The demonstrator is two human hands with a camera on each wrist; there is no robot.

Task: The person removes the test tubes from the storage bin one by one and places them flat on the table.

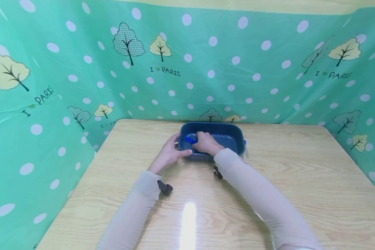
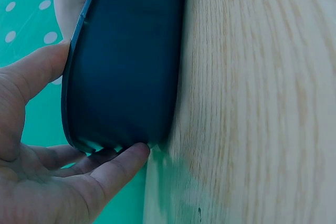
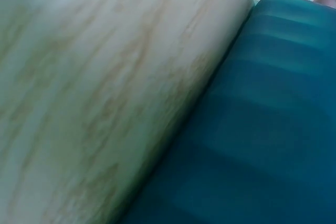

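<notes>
A dark blue oblong tub (image 1: 228, 133) stands on the table. My left hand (image 1: 170, 152) holds its left end, thumb at the near rim and fingers round the end wall. In the left wrist view the thumb (image 2: 44, 64) meets the rim while the fingers (image 2: 113, 174) lie along the outside. Inside the tub, at its left, several slim clear sticks with blue caps (image 1: 188, 140) lie side by side. My right hand (image 1: 207, 143) reaches in over the near rim, fingers curled down at the rightmost blue cap; its fingertips are partly hidden.
Just right of the tub, a slim pale stick (image 1: 247, 152) with a blue end lies on the wooden table (image 1: 300, 180). A green dotted curtain (image 1: 212, 69) hangs behind the table and along both sides. The tub stands close to the far edge.
</notes>
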